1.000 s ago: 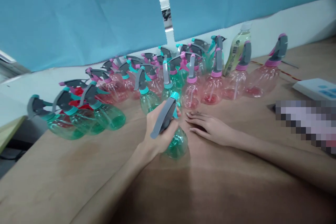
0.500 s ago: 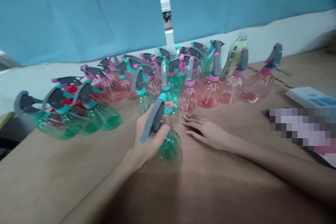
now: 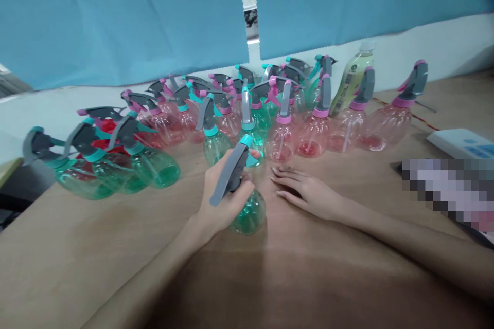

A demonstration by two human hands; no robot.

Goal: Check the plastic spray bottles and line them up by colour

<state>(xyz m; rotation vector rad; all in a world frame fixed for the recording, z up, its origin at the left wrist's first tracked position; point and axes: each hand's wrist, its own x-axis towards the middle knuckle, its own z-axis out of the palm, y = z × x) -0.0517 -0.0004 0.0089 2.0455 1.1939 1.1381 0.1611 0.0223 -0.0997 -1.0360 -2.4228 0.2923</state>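
Note:
My left hand [image 3: 219,195] is wrapped around the neck of a green spray bottle [image 3: 250,216] with a grey and turquoise trigger head. Its nozzle points away from me, and the fingers on the far side are partly hidden. Palm down on the wooden table [image 3: 301,277], my right hand [image 3: 309,190] rests with its fingers stretched out, just right of that bottle and touching no bottle. Beyond the hands stand a green spray bottle [image 3: 216,146] with a turquoise collar and a pink spray bottle [image 3: 281,141] with a pink collar.
Three green spray bottles [image 3: 156,167] lean together at the left. Several pink and green ones crowd the back. A drink bottle [image 3: 353,79] with a yellowish label stands behind pink bottles. A white box [image 3: 459,141] and a blurred-out flat object [image 3: 443,190] lie at the right.
The view has shifted slightly, so the bottles at the back right appear a little farther right. Both hands keep the same pose, the left still around the green spray bottle.

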